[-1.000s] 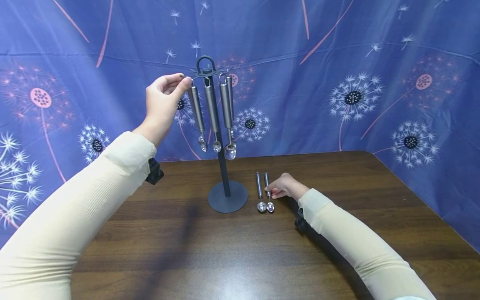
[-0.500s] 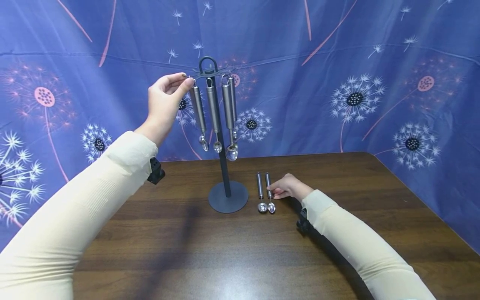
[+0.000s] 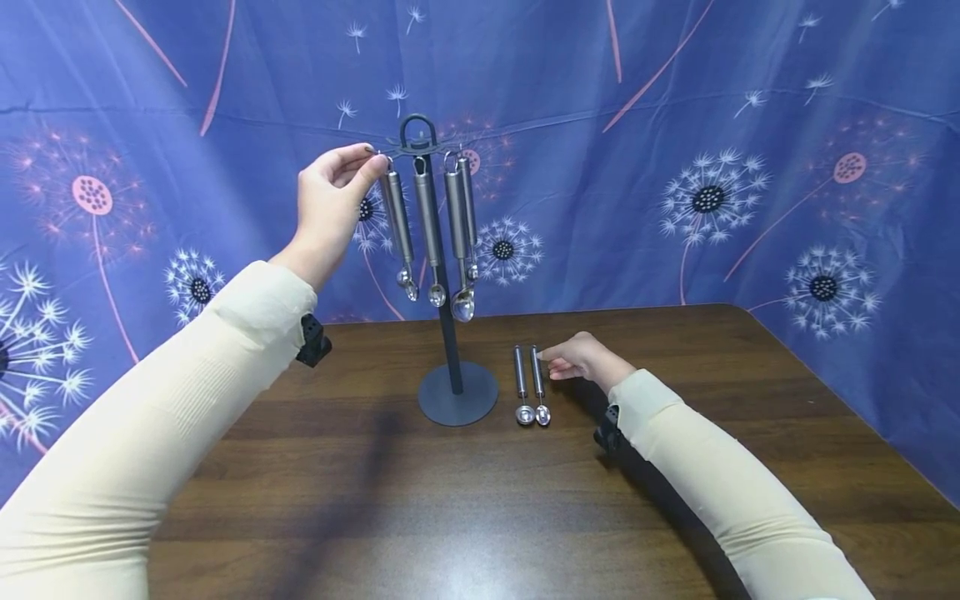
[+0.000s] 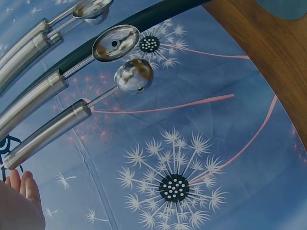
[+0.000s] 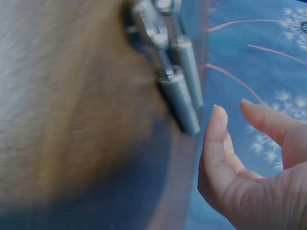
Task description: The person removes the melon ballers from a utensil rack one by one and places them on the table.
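My left hand point(image 3: 327, 200) is raised beside a dark metal stand point(image 3: 448, 346). Its thumb and forefinger pinch the top loop of the leftmost hanging melon baller point(image 3: 401, 218), right by a hook. In the left wrist view that melon baller's steel handle point(image 4: 50, 136) runs up from beside my fingers to a small round bowl with a hole. On the table lie two steel melon ballers, a left one point(image 3: 520, 371) and a right one point(image 3: 537, 369), bowls toward me. My right hand point(image 3: 583, 358) hovers at the right one's handle end; in the right wrist view thumb and forefinger are apart, holding nothing.
Several more steel utensils, such as a middle scoop point(image 3: 428, 212) and a larger one point(image 3: 456, 212), hang from the stand. Its round base point(image 3: 468, 400) rests on the brown wooden table point(image 3: 480, 492). A blue dandelion-print cloth point(image 3: 600, 225) hangs behind the table.
My right hand has slid from lower on the right melon baller's handle away toward its far end, with the utensil staying put. My left hand keeps its pinch at the hook.
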Action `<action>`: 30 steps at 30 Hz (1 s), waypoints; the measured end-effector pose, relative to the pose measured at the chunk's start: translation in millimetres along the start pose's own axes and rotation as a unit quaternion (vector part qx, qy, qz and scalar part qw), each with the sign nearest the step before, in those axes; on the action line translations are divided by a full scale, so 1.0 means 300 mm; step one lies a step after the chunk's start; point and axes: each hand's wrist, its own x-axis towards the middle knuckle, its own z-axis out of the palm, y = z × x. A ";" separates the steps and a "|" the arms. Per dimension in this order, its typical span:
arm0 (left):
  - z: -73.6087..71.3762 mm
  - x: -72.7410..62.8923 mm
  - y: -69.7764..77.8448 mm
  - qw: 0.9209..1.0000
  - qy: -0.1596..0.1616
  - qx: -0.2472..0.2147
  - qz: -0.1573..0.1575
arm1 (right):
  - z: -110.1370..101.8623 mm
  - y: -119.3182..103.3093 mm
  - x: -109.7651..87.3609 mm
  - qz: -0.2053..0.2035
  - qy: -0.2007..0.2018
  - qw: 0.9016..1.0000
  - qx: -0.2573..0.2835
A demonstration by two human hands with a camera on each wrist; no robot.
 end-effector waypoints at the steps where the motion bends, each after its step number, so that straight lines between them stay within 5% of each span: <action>1: 0.000 -0.001 0.001 1.000 0.004 0.004 -0.001 | 0.000 -0.011 -0.004 -0.004 0.000 1.000 0.006; 14: 0.007 -0.006 0.013 0.999 0.018 0.033 -0.002 | 0.024 -0.114 -0.037 -0.103 -0.015 0.991 0.079; 21: 0.003 -0.010 0.007 0.999 0.018 0.049 -0.003 | 0.027 -0.183 -0.075 -0.162 -0.022 0.978 0.126; 30: 0.002 -0.017 0.002 0.997 0.017 0.077 0.012 | 0.050 -0.311 -0.144 -0.216 -0.010 0.969 0.119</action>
